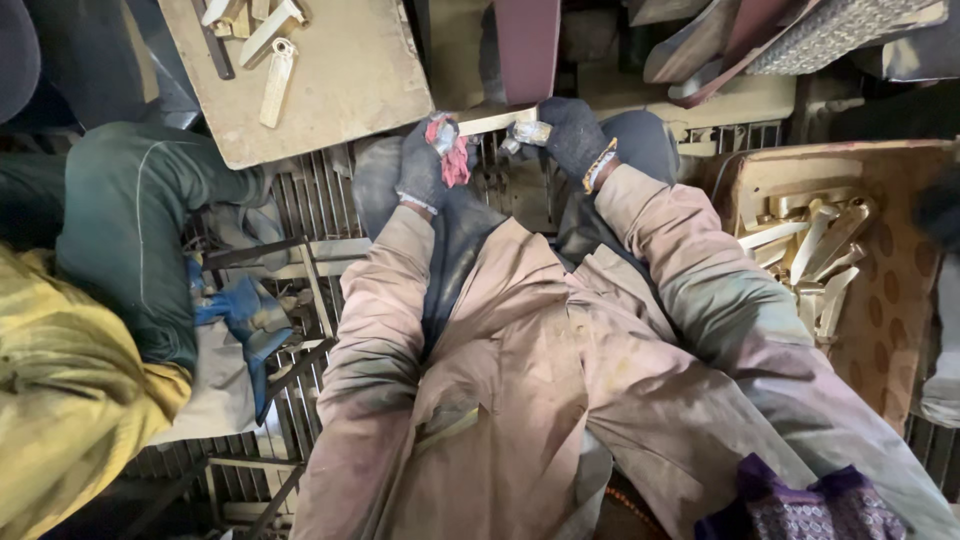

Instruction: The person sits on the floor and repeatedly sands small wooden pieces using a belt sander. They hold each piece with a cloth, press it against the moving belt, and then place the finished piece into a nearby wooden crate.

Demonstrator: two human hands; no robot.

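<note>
My left hand [428, 168], in a dark glove, grips one end of a pale metal bar [497, 121] through a red rag [455, 160]. In a matching dark glove, my right hand [572, 135] clasps the bar's other, shiny end. The bar lies crosswise just below a dark red sanding belt [527, 45]; whether it touches the belt I cannot tell. My tan coat sleeves and lap fill the lower middle of the view.
A cardboard box [895, 270] with several brass-coloured pieces [815, 250] sits at my right. A board [345, 80] at top left carries similar pieces [275, 75]. A co-worker in green and yellow [120, 250] with a blue glove [240, 310] crouches at left. Metal grating [310, 195] lies underneath.
</note>
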